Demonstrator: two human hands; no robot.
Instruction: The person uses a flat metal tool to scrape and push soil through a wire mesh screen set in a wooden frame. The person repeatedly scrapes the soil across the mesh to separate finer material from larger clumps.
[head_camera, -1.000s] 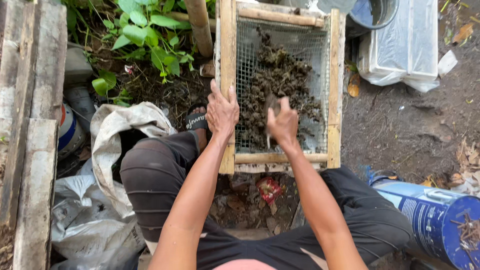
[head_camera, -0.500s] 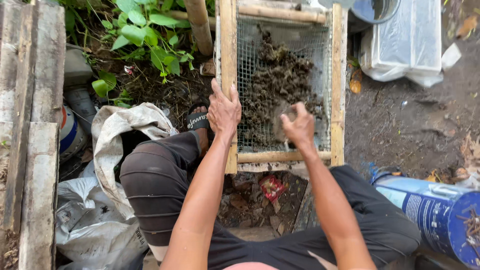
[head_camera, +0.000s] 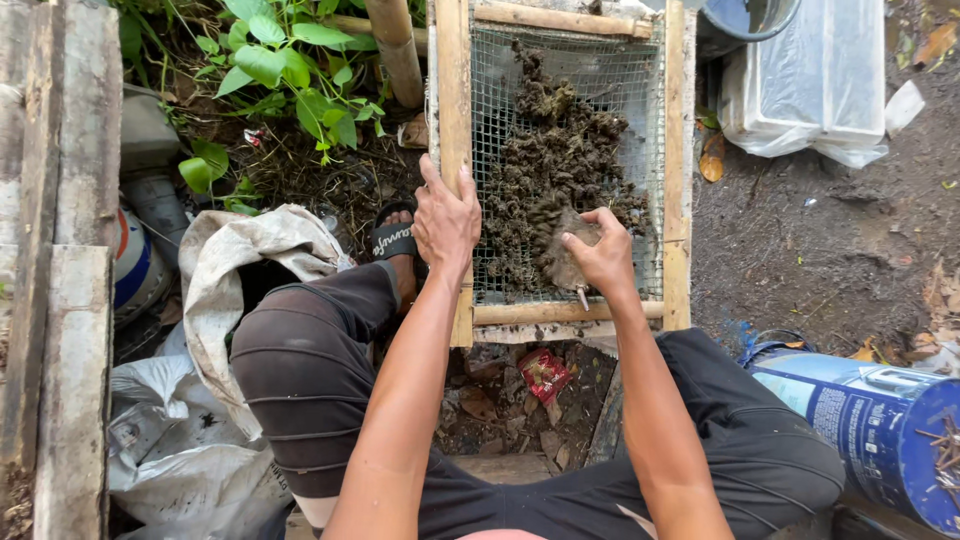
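While the person squats over the work, far left shows weathered wooden planks (head_camera: 60, 250) running near to far, w/ a round blue-and-white container (head_camera: 135, 262) wedged just beside them. Near left: crumpled grey-white sacks (head_camera: 215, 300), one lying against the person's left knee in dark trousers. Far left-centre, green leafy plants (head_camera: 285, 65) grow out of dark soil, and a bamboo post (head_camera: 397, 50) stands just right of them. A sandalled foot (head_camera: 393, 240) rests on the ground just left of the sieve.

Centre: a wooden-framed mesh sieve (head_camera: 672, 180) sits tilted, far end raised, w/ a pile of dark clumpy soil (head_camera: 555, 150) spread over the wire. Left hand (head_camera: 446, 225) grips the sieve's left rail, fingers curled over the wood, thumb on the outer side – closed on the frame. Right hand (head_camera: 600, 258) is inside the frame at its near end, over the mesh, fingers wrapped round a small mud-caked trowel (head_camera: 565, 262); blade lies against the soil's near edge, a bit of its handle pokes out below the hand. So the sieve lies btwn both arms, the soil just far of the right hand. Below the sieve's near rail, a red wrapper (head_camera: 540, 372) lies among debris.

Right: far side, a clear plastic-wrapped box (head_camera: 815, 80) w/ a blue bucket (head_camera: 745, 20) just left of it; bare dark ground btwn. Near right, a blue drum (head_camera: 880, 430) lies by the right knee, rusty nails on its top.
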